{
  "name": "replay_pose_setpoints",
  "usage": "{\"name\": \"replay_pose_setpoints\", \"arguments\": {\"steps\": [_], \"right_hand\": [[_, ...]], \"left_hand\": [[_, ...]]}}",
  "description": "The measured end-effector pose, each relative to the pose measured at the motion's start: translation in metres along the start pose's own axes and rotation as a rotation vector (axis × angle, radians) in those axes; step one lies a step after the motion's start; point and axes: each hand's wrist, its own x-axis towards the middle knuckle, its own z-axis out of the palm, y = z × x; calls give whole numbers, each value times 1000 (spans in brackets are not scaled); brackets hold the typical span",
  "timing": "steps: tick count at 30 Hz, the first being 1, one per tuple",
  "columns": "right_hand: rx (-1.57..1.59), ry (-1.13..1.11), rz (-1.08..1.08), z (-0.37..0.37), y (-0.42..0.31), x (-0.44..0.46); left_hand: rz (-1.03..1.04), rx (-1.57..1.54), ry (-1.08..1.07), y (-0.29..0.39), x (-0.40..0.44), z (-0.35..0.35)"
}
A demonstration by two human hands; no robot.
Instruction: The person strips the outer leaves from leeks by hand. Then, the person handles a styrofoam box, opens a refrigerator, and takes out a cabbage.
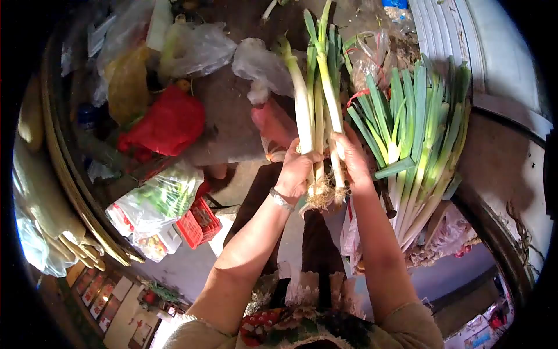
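L hand (pixel 297 170), w/ bracelet (pixel 281 199) on wrist, clamped on white stalks of leeks (pixel 300 104); R hand (pixel 352 156) gripping same bunch, other side, roots twd person. L to R: clear bag (pixel 165 195) w/ green veg, red bag (pixel 174 119), red basket (pixel 199 224), leeks btwn hands, then bigger leek pile (pixel 415 125) nr R hand.

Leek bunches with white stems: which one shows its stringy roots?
The slimmer white-stemmed bunch between left hand and right hand: tan roots show below. The fuller green-leaved bunch beside it shows none.
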Motion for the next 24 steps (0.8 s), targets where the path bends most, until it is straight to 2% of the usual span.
{"name": "replay_pose_setpoints", "arguments": {"steps": [1, 4, 5, 6, 8, 9, 10, 11, 13, 14, 15, 16, 17, 19, 21, 23, 24], "right_hand": [[-20, 31, 41, -16, 8, 7], [-157, 225, -55, -38, 24, 22], [-415, 230, -100, -43, 26, 26], [-671, 230, -149, -47, 29, 32], [-628, 125, -200, -17, 1, 15], [-595, 84, -262, -5, -5, 14], [-294, 120, -158, 13, -13, 9], [43, -21, 207, 13, -20, 21], [-5, -135, 114, 30, -31, 32], [-34, -131, 115, 45, -42, 30], [-73, -226, 26, 53, -51, 14], [-88, -227, 40, 56, -57, 6], [-107, -228, 55, 56, -59, 0], [-116, -210, 5, 58, -60, -17], [-166, -204, -92, 61, -61, -25], [-248, -180, -174, 62, -63, -26], [-327, -152, -248, 62, -63, -26]], "left_hand": [[-20, -33, -10, 3, -1, 0], [-136, -153, -168, 11, -6, -6], [-210, -191, -199, 13, -8, -7], [-148, -147, -190, 12, -12, -3], [-79, -122, -216, 8, -22, 2], [-124, -144, -257, 6, -26, 1], [-89, -118, -256, 1, -30, 1], [-53, -91, -256, -5, -34, 3], [-54, -23, -280, -16, -44, 9], [91, 186, -216, -22, -49, 15], [237, 394, -147, -23, -51, 17], [409, 616, -165, -25, -46, 12], [466, 720, -181, -29, -48, 11], [599, 713, -215, -40, -53, 13], [527, 712, -282, -40, -58, 12], [414, 468, -347, -40, -57, 17], [516, 705, -436, -28, -46, 9]]}}
